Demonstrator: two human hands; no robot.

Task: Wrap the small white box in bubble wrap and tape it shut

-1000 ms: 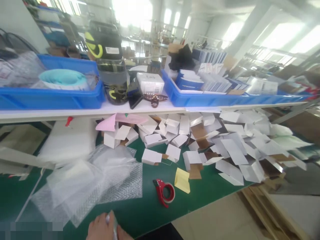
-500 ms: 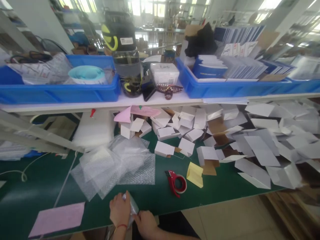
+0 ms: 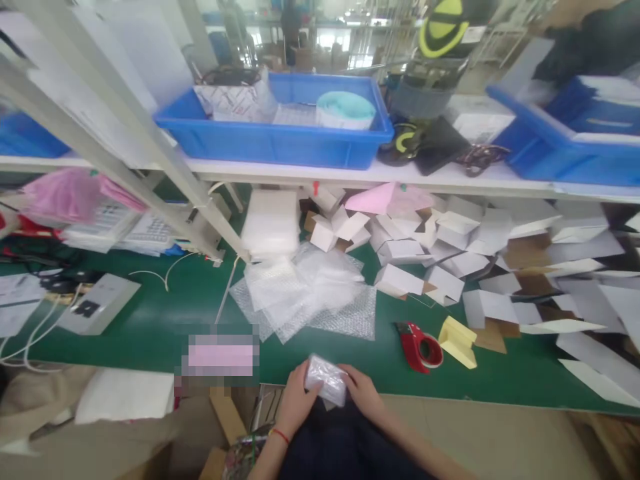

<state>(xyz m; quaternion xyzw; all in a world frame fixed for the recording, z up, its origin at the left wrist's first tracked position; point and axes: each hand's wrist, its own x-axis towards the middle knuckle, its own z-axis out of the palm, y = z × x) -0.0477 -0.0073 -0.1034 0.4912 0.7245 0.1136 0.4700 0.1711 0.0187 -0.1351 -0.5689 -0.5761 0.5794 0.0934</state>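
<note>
A small packet in bubble wrap (image 3: 326, 379) is held between my two hands at the table's front edge; what lies inside it I cannot make out. My left hand (image 3: 299, 393) grips its left side, thumb on top. On its right side, the fingers of my right hand (image 3: 361, 388) close on the edge. Beyond the hands, loose bubble wrap sheets (image 3: 345, 320) lie overlapping on the green table (image 3: 200, 307). To the right rest a red tape dispenser (image 3: 419, 348) and a folded yellow card (image 3: 457, 341).
Many white boxes (image 3: 400, 280) with open flaps crowd the table's right side. A stack of white foam sheets (image 3: 271, 223) stands at the back. Overhead runs a shelf with a blue bin (image 3: 275, 143). A slanted metal post (image 3: 170, 167) and a white device (image 3: 100, 303) are at left.
My view has swung left, so table items appear farther right. The packet, upright between my hands before, now lies flatter with both hands at its sides.
</note>
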